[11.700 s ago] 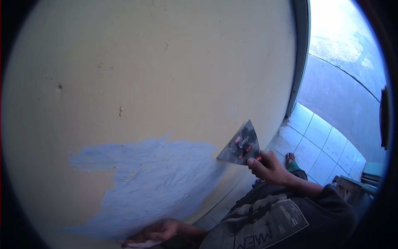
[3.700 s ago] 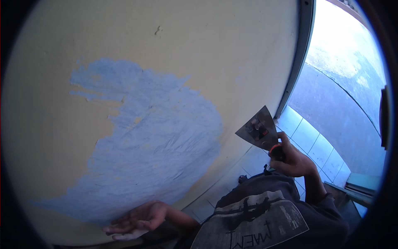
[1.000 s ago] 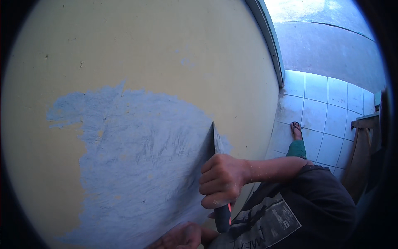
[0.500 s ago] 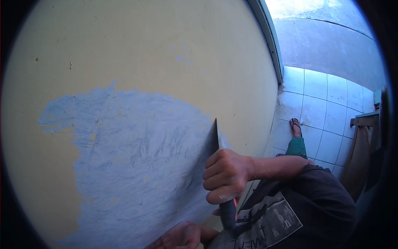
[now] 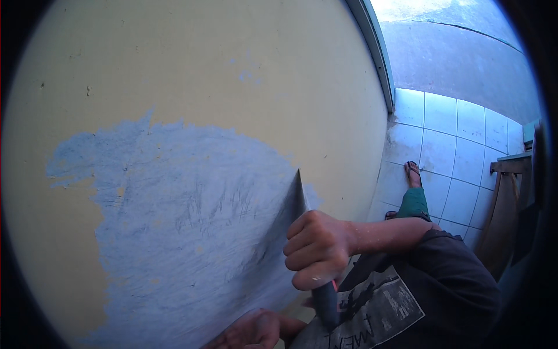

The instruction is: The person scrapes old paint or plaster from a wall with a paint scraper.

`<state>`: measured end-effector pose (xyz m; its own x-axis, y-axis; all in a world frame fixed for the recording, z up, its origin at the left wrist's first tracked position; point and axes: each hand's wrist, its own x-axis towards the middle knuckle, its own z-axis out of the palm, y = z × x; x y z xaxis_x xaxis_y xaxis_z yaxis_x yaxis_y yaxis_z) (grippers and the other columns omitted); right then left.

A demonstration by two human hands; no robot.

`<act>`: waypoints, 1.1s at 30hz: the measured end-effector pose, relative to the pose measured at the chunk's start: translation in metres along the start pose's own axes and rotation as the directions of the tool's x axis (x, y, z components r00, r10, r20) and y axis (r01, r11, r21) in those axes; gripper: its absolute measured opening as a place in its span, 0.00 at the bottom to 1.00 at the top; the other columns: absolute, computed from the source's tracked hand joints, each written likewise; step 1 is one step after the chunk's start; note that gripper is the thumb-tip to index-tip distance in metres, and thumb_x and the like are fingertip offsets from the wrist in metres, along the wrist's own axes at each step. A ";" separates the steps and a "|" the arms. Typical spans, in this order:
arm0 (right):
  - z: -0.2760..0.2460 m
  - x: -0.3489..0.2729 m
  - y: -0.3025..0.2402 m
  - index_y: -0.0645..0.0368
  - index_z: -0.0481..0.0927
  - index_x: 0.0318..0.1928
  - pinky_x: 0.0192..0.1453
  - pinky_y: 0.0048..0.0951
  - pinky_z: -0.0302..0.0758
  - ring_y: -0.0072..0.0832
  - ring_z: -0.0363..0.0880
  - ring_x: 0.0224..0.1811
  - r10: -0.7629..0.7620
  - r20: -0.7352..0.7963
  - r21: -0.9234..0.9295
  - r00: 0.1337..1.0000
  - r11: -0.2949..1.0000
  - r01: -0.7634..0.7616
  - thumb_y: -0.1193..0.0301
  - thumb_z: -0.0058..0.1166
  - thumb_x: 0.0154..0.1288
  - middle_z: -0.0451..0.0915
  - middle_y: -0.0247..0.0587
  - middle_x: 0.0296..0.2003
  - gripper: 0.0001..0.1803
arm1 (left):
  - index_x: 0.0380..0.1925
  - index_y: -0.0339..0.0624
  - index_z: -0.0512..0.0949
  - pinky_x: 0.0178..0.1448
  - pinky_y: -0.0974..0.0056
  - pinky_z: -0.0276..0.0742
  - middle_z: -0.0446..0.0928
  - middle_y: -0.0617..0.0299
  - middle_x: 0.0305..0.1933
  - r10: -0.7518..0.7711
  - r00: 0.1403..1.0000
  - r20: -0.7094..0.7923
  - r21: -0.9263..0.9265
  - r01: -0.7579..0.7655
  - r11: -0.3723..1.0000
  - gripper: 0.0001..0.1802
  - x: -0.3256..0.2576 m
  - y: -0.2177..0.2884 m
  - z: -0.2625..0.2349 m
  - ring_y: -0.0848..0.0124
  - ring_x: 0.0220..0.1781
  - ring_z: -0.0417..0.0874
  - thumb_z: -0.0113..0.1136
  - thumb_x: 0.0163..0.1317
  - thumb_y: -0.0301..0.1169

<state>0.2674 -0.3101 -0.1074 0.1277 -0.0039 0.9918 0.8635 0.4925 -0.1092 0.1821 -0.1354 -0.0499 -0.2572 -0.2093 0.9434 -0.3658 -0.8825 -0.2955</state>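
My right hand [image 5: 317, 250] is closed around the dark handle of a scraper [image 5: 301, 192], its thin metal blade pointing up the wall. The blade's tip lies at the ragged right edge of a bluish-grey patch [image 5: 174, 221] where the yellow paint is gone. Below the fist the handle's end sticks out, with a bit of red on it. At the lower edge my left hand [image 5: 250, 333] is beside the lower wall, palm partly turned up and fingers loosely bent, holding nothing that I can see. Part of it is cut off by the frame.
Yellow paint [image 5: 174, 58] surrounds the patch on the wall. A door frame [image 5: 375, 52] runs along the wall's far right edge. White floor tiles [image 5: 436, 148] lie to the right, with my sandalled foot [image 5: 412, 171] on them. Brown wooden furniture [image 5: 497, 215] stands at the far right.
The scraper's tip has dropped a little, and its handle end has swung slightly down and right. The wall has shifted a little left in view. My left hand stays nearly in place.
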 end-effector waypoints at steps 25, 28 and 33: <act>0.012 -0.005 -0.001 0.53 0.61 0.18 0.16 0.26 0.53 0.24 0.62 0.14 -0.059 -0.057 0.051 0.997 0.997 0.062 0.69 0.40 0.66 0.57 0.29 0.16 0.17 | 0.68 0.43 0.51 0.74 0.50 0.41 0.49 0.48 0.73 -0.036 0.999 0.009 -0.004 0.036 0.999 0.32 -0.001 0.004 -0.019 0.56 0.74 0.51 0.38 0.64 0.36; 0.008 -0.004 -0.005 0.53 0.62 0.18 0.16 0.26 0.53 0.24 0.62 0.14 -0.051 -0.061 0.030 0.997 0.998 0.053 0.67 0.41 0.66 0.57 0.28 0.16 0.17 | 0.68 0.43 0.51 0.74 0.50 0.41 0.48 0.48 0.73 -0.041 0.999 0.009 -0.002 0.041 0.999 0.32 0.001 0.004 -0.021 0.56 0.74 0.51 0.38 0.64 0.36; 0.012 -0.008 0.001 0.52 0.62 0.18 0.16 0.26 0.53 0.23 0.62 0.14 -0.066 -0.031 0.009 0.997 0.998 0.067 0.67 0.42 0.65 0.57 0.29 0.16 0.17 | 0.69 0.43 0.50 0.75 0.50 0.41 0.47 0.48 0.73 -0.047 0.999 0.017 0.009 0.047 0.999 0.32 0.004 0.007 -0.028 0.57 0.74 0.50 0.38 0.64 0.36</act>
<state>0.2613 -0.2997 -0.1143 0.0851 -0.0636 0.9943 0.8658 0.4986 -0.0422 0.1534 -0.1309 -0.0521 -0.2241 -0.1747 0.9588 -0.3697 -0.8950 -0.2495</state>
